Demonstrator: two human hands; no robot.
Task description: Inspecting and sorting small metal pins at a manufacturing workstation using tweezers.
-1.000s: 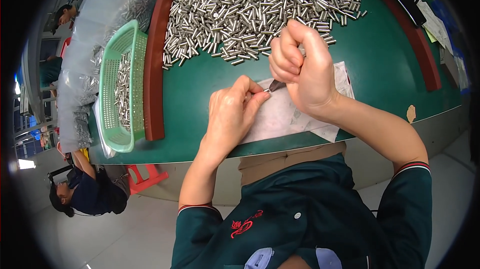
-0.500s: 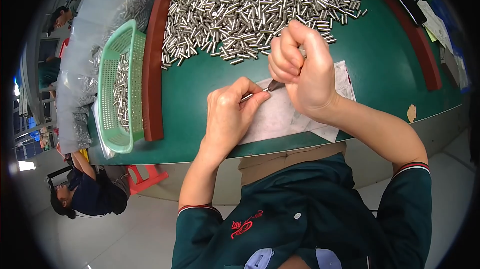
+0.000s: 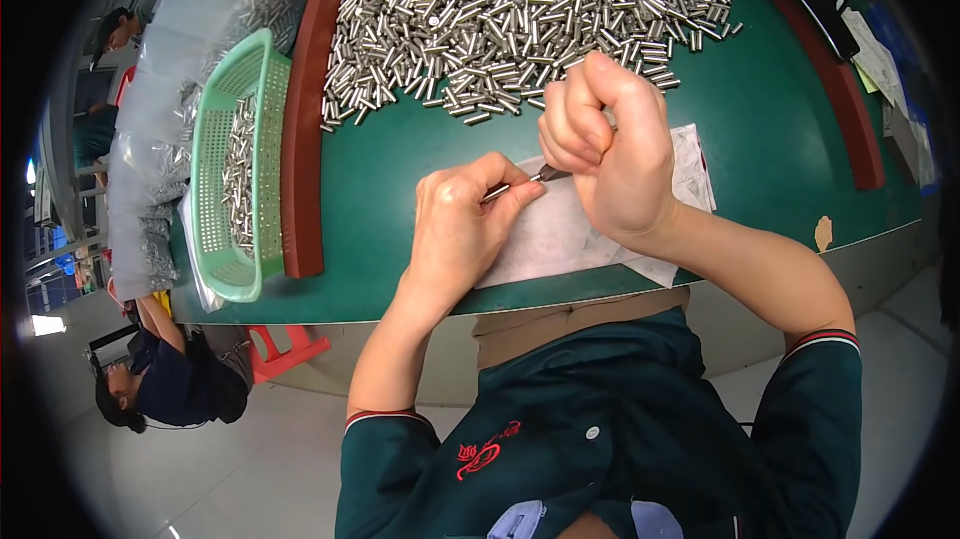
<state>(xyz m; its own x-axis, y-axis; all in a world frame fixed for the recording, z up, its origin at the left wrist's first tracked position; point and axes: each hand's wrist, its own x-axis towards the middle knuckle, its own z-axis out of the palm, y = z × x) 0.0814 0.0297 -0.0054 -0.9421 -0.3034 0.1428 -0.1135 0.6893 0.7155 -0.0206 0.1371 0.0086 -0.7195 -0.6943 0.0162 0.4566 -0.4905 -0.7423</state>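
Observation:
Between thumb and forefinger, my left hand (image 3: 455,224) pinches a small shiny metal pin (image 3: 497,193). My right hand (image 3: 620,149) is closed in a fist around a slim tool with a dark, blade-like tip (image 3: 548,173); its handle is hidden in the palm. The tip meets the pin's end at my left fingertips. Both hands are over a smudged whitish sheet (image 3: 540,239), cloth or paper, on the green tabletop (image 3: 385,169). Beyond them spreads a large heap of similar metal pins (image 3: 510,39).
Dark red rails (image 3: 304,159) border the work area left and right. Left of it stands a light green basket (image 3: 205,189) holding pins, beside clear plastic bags (image 3: 150,159) of pins. A tan scrap (image 3: 823,233) lies near the right front edge. Another person (image 3: 190,379) sits at far left.
The whole view has shifted slightly. Both hands keep nearly the same pose, the tool tip still at the pin; my right fist has dropped very slightly.

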